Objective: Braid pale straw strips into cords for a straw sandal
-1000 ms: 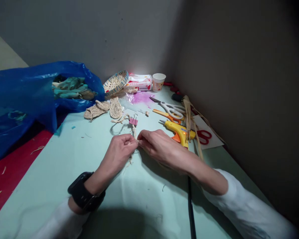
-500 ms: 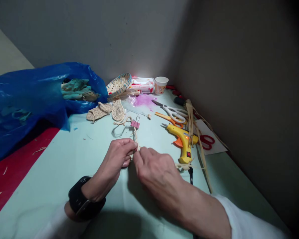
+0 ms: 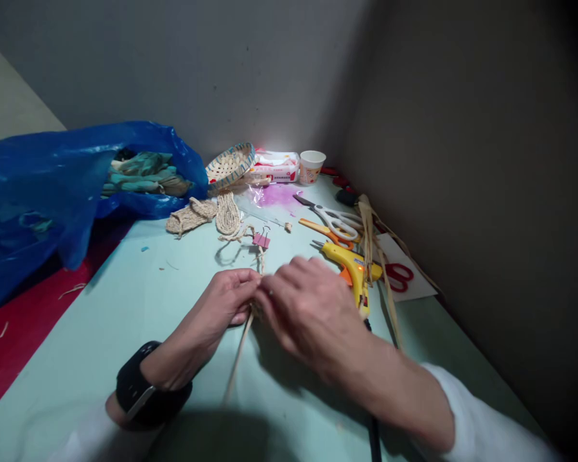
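Observation:
A pale braided cord [image 3: 262, 258] runs from a pink binder clip [image 3: 261, 240] down to my fingers. My left hand [image 3: 226, 298], with a black watch [image 3: 151, 385] on its wrist, pinches the cord's near end. Close against it, my right hand [image 3: 308, 308] is closed with the fingertips at the same spot; it is slightly blurred, and its fingertips partly cover the cord. From between the hands a loose straw-coloured strand [image 3: 239, 353] hangs toward me over the pale green table covering [image 3: 192, 404].
A yellow glue gun [image 3: 349, 260], white-handled scissors [image 3: 334, 218], orange-handled scissors [image 3: 334, 234] and dry strips [image 3: 366, 231] lie right. Farther back are a woven basket [image 3: 231, 167], a paper cup [image 3: 312, 168] and coiled braids [image 3: 228, 215]. A blue bag [image 3: 43, 186] stands left.
A strand now hangs toward me below the hands. My right hand has shifted around the cord's end, while the left keeps pinching it. The view has tilted slightly.

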`<state>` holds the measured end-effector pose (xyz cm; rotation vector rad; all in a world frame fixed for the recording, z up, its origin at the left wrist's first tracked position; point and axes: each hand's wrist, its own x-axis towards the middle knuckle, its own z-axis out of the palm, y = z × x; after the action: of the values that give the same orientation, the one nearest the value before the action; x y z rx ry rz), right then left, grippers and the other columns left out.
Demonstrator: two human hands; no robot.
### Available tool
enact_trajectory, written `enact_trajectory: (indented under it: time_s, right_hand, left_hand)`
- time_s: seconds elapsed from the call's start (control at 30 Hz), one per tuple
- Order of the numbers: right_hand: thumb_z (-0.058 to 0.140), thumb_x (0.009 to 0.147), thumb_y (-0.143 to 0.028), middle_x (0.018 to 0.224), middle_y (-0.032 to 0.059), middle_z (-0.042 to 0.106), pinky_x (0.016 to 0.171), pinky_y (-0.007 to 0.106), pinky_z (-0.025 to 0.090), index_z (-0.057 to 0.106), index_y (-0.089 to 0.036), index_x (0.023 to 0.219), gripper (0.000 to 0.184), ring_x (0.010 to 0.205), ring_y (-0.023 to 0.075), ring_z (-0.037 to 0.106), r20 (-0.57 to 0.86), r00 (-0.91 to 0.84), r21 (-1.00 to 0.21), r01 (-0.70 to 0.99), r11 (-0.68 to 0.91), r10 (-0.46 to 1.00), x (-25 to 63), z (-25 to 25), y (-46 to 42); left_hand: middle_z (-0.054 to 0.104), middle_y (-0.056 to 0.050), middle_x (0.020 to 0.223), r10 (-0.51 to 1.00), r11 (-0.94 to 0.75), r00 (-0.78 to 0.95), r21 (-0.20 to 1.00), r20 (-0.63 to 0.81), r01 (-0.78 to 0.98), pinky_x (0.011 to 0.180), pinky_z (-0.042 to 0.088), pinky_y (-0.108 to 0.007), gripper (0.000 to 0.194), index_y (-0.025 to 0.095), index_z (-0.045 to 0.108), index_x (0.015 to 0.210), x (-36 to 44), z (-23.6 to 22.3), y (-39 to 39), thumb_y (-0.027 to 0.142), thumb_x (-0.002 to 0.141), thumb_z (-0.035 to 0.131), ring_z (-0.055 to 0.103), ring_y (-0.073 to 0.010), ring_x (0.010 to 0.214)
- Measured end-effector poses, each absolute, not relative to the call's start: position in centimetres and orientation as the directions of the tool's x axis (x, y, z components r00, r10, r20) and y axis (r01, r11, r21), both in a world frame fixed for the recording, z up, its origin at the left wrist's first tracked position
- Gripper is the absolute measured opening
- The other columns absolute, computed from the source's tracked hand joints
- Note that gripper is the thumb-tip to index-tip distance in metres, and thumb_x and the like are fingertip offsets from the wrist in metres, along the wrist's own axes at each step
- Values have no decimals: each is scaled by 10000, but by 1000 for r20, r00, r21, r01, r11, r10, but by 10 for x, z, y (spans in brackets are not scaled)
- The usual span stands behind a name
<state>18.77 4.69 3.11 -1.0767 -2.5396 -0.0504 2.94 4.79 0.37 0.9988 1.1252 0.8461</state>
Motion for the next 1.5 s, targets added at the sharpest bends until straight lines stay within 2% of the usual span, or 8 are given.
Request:
enact_trajectory:
  time_s: [0.1, 0.23, 0.47, 0.67, 0.93, 1.13, 1.3, 1.5]
  right_hand:
    - [466, 915, -303, 970, 122, 646, 731, 332, 402, 571, -120, 1111, 288, 876, 232, 558, 291, -521, -379, 707, 597, 802, 199, 35, 67]
    - [381, 960, -378, 769, 45, 621, 576, 249, 325, 581, -161, 891, 303, 669, 142, 514, -21, -620, -666, 594, 451, 784, 201, 20, 77]
    - [429, 932, -292, 640, -14, 526, 563, 242, 256, 569, -152, 732, 281, 606, 102, 411, 46, -583, -734, 532, 424, 811, 191, 9, 76]
    - [446, 886, -273, 569, -42, 352, 524, 243, 215, 583, -131, 628, 325, 562, 89, 291, 75, -452, -837, 456, 302, 889, 185, 0, 74]
    - [468, 835, -221, 553, -43, 298, 507, 245, 183, 513, -132, 533, 318, 550, 81, 248, 66, -388, -866, 435, 245, 919, 185, 1, 71]
    - [508, 818, -246, 551, -20, 474, 558, 222, 304, 619, -129, 593, 277, 563, 97, 392, -54, -417, -987, 160, 15, 908, 185, 1, 72]
    - [568, 785, -298, 617, 5, 580, 498, 227, 270, 693, -105, 709, 242, 490, 71, 359, -198, -457, -962, -77, -261, 867, 184, -1, 71]
    - [597, 728, -229, 744, 44, 670, 562, 224, 322, 640, -125, 548, 213, 617, 98, 509, -162, -415, -976, -69, -208, 895, 186, 0, 76]
  left_hand:
    - [323, 82, 566, 927, 294, 244, 956, -284, -3, 437, 122, -232, 193, 171, 516, 719, 30, 5, 48, 308, 852, 540, 186, -62, 469]
    - [345, 82, 535, 934, 247, 241, 964, -263, 94, 446, 131, -239, 155, 177, 520, 723, 28, 6, 47, 273, 845, 524, 202, -71, 462]
    - [372, 64, 558, 974, 85, 159, 906, -164, 414, 496, 229, -242, 187, 172, 581, 730, 26, 12, 48, 291, 843, 491, 312, -103, 517]
    - [637, -36, 716, 997, -76, 75, 517, 23, 852, 625, 332, -283, 256, 174, 637, 761, 38, 17, 39, 226, 882, 418, 533, -172, 660]
    - [699, -86, 752, 994, -53, 68, 165, -86, 985, 585, 293, -333, 327, 205, 606, 766, 42, 32, 27, 271, 931, 331, 632, -259, 694]
    - [717, -95, 761, 985, -58, 91, 214, -150, 975, 595, 326, -342, 345, 176, 620, 982, 54, 26, 15, 267, 951, 289, 664, -274, 694]
    - [722, -147, 831, 971, -98, 129, 154, -200, 983, 602, 342, -362, 401, 113, 585, 1111, 69, 17, 7, 218, 952, 232, 675, -308, 711]
    - [684, -28, 689, 944, -146, 305, 668, -127, 730, 648, 392, -299, 383, 206, 653, 667, 51, 29, 13, 463, 884, 470, 601, -193, 666]
